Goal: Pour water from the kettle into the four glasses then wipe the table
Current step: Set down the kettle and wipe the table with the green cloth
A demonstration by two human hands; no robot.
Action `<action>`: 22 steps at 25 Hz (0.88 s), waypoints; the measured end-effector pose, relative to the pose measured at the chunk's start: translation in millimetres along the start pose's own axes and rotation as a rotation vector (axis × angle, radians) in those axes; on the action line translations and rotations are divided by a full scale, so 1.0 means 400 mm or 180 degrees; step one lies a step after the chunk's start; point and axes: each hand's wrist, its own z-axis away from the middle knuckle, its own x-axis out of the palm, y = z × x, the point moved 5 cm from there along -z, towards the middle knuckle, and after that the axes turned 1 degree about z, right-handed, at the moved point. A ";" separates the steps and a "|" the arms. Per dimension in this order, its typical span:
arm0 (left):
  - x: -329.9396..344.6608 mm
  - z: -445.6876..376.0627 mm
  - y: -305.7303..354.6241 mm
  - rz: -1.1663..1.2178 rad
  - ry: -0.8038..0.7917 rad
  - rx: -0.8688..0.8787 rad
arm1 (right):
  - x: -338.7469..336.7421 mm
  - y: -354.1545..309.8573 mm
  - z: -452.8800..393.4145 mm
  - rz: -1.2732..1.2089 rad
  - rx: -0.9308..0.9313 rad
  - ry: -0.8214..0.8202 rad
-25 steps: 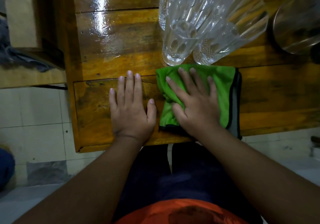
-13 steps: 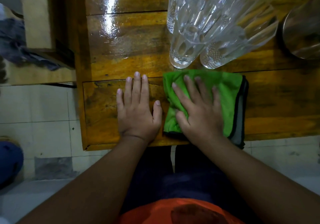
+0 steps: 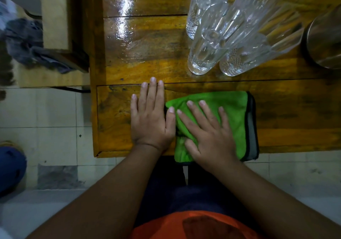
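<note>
My right hand [image 3: 208, 137] presses flat, fingers spread, on a folded green cloth [image 3: 234, 109] with a dark trim. The cloth lies at the near edge of the wooden table [image 3: 295, 113] and hangs slightly over it. My left hand [image 3: 151, 120] rests palm down on the bare wood just left of the cloth, its thumb touching the cloth's edge. Several tall cut-glass glasses [image 3: 203, 57] stand clustered beyond the cloth, apart from it. The metal kettle [image 3: 324, 41] is partly cut off at the right edge.
A wet sheen [image 3: 127, 17] covers the table's far left part. The table's left corner [image 3: 96, 153] is near my left hand. Left of the table stands wooden furniture [image 3: 55, 17] with a grey rag [image 3: 27, 41] on it. A blue object [image 3: 9, 168] lies on the tiled floor.
My right hand has drawn the green cloth back from the glasses toward the near edge. My left hand stays flat, its thumb now against the cloth.
</note>
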 end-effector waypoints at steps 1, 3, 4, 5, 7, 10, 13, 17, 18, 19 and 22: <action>0.001 -0.001 0.002 -0.0049 0.0003 0.0007 | -0.005 0.014 -0.015 0.0007 0.0007 0.0028; 0.003 -0.005 0.003 -0.0109 -0.0002 -0.0001 | -0.020 0.031 -0.074 -0.0048 0.0158 0.0066; 0.004 -0.005 0.002 -0.0110 -0.0009 -0.0008 | -0.026 0.032 -0.090 -0.0079 0.0240 0.0091; 0.004 -0.003 0.001 -0.0105 -0.0011 -0.0016 | -0.025 0.033 -0.088 -0.0090 0.0303 0.0120; 0.003 0.003 0.004 -0.0135 -0.0010 -0.0020 | -0.012 0.043 -0.034 -0.0080 0.0372 0.0100; 0.002 0.000 0.008 -0.0174 0.0000 -0.0010 | -0.007 0.065 0.018 -0.0012 0.0282 -0.0046; 0.005 -0.006 0.005 -0.0245 -0.0029 -0.0006 | -0.027 0.087 -0.073 -0.0111 0.0453 -0.0014; 0.007 0.002 0.009 -0.0296 -0.0041 -0.0004 | -0.029 0.098 -0.053 -0.0143 0.0529 0.0028; 0.007 0.003 0.007 -0.0292 -0.0048 -0.0005 | -0.021 0.097 -0.011 -0.0126 0.0488 0.0005; 0.006 0.001 0.007 -0.0282 -0.0055 -0.0008 | -0.017 0.096 0.023 -0.0110 0.0435 -0.0024; 0.008 -0.007 0.009 -0.0328 -0.0044 0.0009 | -0.025 0.120 -0.021 -0.0069 0.0437 -0.0020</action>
